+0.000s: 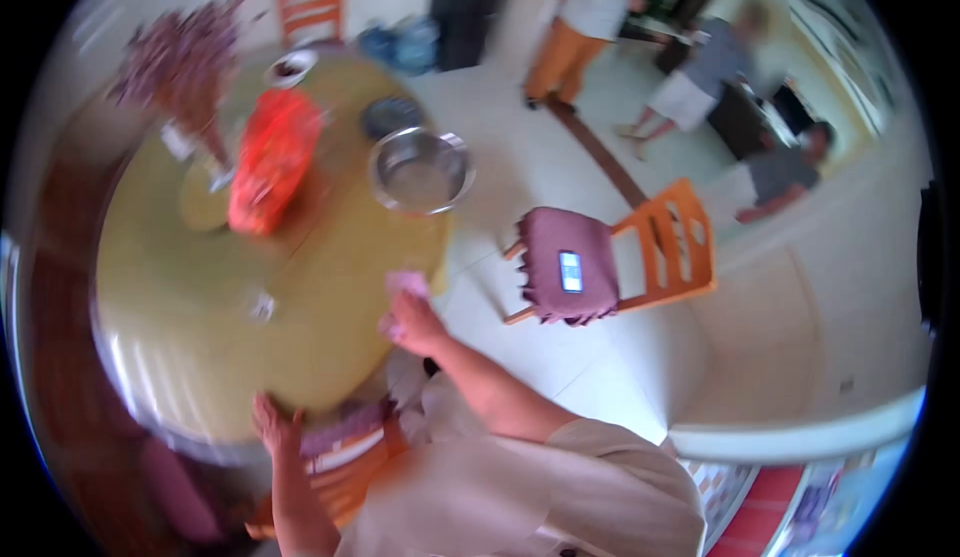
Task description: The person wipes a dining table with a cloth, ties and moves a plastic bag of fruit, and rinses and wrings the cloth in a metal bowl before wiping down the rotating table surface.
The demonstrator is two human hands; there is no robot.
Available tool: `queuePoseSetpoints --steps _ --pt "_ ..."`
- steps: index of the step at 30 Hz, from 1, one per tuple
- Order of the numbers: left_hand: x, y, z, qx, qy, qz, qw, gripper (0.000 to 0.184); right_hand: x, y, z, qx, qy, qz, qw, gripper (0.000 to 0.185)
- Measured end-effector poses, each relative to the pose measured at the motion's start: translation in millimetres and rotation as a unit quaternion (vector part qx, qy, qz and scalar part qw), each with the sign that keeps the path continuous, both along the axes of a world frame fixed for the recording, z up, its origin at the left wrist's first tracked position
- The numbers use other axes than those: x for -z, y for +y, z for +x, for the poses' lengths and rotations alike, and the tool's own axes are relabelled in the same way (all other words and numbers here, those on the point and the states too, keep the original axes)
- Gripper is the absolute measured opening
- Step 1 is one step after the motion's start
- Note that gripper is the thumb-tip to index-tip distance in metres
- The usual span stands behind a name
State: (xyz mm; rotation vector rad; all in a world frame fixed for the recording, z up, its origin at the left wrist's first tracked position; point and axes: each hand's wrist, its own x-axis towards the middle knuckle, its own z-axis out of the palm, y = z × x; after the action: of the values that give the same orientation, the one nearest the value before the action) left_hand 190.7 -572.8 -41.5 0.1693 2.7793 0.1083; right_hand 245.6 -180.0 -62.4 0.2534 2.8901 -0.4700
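My right hand [418,325] is closed on a pink cloth [406,282] at the near right edge of the round yellowish table [330,307]. Part of the cloth sticks out beyond the fingers. At the table's near edge, my left hand [275,423] rests with fingers apart, holding nothing. A small clear item [262,306], too blurred to name, lies on the table beyond it. Farther back are a metal basin [422,172] at the right rim and a red plastic bag [272,162] whose contents I cannot make out.
A dark round dish [391,117], a white bowl [293,68] and dried flowers [180,67] stand at the back. To the right is a chair [570,257] with a lit phone [570,271] on its seat. Several people are farther off, one in orange trousers [562,62].
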Motion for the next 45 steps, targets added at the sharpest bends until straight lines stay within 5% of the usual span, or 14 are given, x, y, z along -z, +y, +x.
queuePoseSetpoints --steps 10,25,35,45 --pt "16.4 -0.2 -12.3 0.099 0.017 -0.060 0.993 0.099 5.7 -5.6 16.0 0.009 0.024 0.060 0.998 0.084" --pt "18.4 5.5 -11.6 0.064 -0.004 -0.016 0.998 0.099 12.4 3.5 13.3 -0.043 0.067 0.074 0.994 0.080" --pt "9.1 20.6 -3.8 0.054 -0.013 -0.011 0.998 0.099 8.8 -25.2 1.4 0.043 0.010 0.096 0.994 0.083" --pt "10.1 31.8 -5.0 0.066 -0.023 -0.011 0.998 0.100 9.9 -69.1 3.7 -0.239 0.032 0.060 0.969 0.079"
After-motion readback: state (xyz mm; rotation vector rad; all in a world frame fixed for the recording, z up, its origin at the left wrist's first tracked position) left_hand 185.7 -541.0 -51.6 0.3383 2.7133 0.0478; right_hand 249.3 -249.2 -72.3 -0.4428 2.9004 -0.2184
